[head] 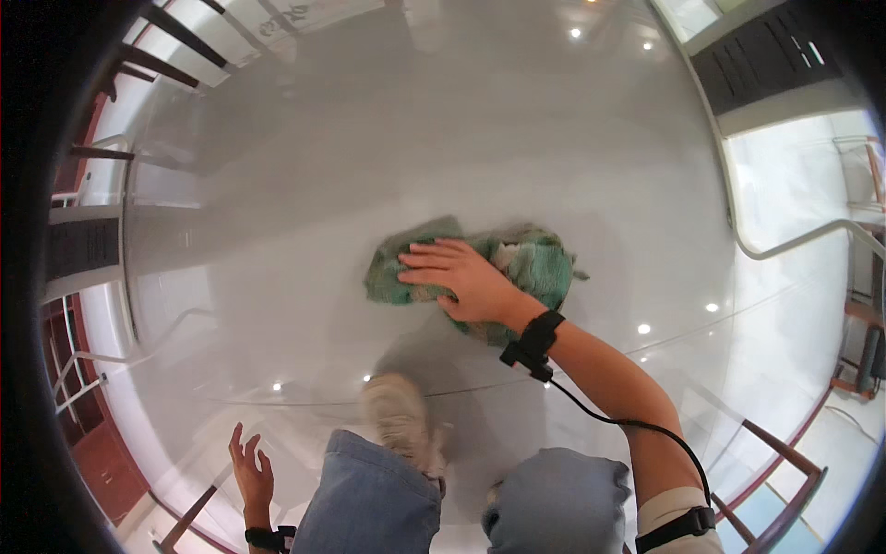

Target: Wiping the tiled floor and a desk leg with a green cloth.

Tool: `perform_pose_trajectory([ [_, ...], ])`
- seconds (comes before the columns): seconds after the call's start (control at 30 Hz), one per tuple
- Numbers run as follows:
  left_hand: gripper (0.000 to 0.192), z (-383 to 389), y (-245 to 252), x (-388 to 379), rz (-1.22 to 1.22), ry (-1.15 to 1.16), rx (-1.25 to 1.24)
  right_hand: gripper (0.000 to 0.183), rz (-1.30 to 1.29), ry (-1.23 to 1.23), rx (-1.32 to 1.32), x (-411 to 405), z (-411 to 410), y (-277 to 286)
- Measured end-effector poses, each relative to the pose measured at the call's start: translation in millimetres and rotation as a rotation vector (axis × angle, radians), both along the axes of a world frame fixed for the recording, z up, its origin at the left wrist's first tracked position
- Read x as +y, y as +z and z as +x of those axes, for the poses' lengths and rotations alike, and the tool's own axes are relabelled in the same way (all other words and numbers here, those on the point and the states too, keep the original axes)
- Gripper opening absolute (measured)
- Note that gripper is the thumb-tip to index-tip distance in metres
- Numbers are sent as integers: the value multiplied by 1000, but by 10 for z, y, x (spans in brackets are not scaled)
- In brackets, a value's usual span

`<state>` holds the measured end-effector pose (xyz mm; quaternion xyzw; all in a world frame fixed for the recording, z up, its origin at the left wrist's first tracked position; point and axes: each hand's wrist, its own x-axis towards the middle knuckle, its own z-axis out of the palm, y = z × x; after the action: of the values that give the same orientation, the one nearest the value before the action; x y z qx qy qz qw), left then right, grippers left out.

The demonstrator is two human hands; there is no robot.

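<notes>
My right hand (474, 280) lies palm down on a rumpled green and brown patterned cloth (536, 266), its fingers stretched out over the left part. The cloth is spread on the glossy pale grey floor (443, 152); its right part is bunched up under and beside my wrist. What the palm and fingertips do beneath is hidden. Off to the lower left, my left hand (252, 464) hangs in the air beside my knee, fingers loosely apart and nothing in them. Both wrists wear black straps, and a black cable (588, 410) runs along my right forearm.
My beige shoe (398, 408) is planted just below the cloth. Dark wooden furniture legs (183, 34) stand at the upper left, and wooden legs (782, 443) at the lower right. Bent white metal tubes (796, 242) reach in from both sides. Dark panels (761, 59) flank the floor.
</notes>
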<state>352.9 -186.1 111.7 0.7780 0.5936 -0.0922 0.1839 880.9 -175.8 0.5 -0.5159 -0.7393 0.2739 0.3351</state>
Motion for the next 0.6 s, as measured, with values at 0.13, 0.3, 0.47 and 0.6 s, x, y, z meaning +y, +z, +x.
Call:
perform_pose_trajectory([
  [0.13, 34, 49, 33, 16, -15, -90, 30, 57, -44, -359, 74, -657, 323, 320],
  [0.3, 35, -128, 199, 59, -31, -41, 100, 59, 103, -1108, -100, -1638, 1933, 452],
  [0.47, 33, -429, 207, 220, -14, -97, 150, 66, -30, -1398, -571, -1690, 2692, -125],
  [0.6, 31, -523, 318, 110, 47, -21, 130, 67, -83, -938, -254, -877, 1587, -47],
])
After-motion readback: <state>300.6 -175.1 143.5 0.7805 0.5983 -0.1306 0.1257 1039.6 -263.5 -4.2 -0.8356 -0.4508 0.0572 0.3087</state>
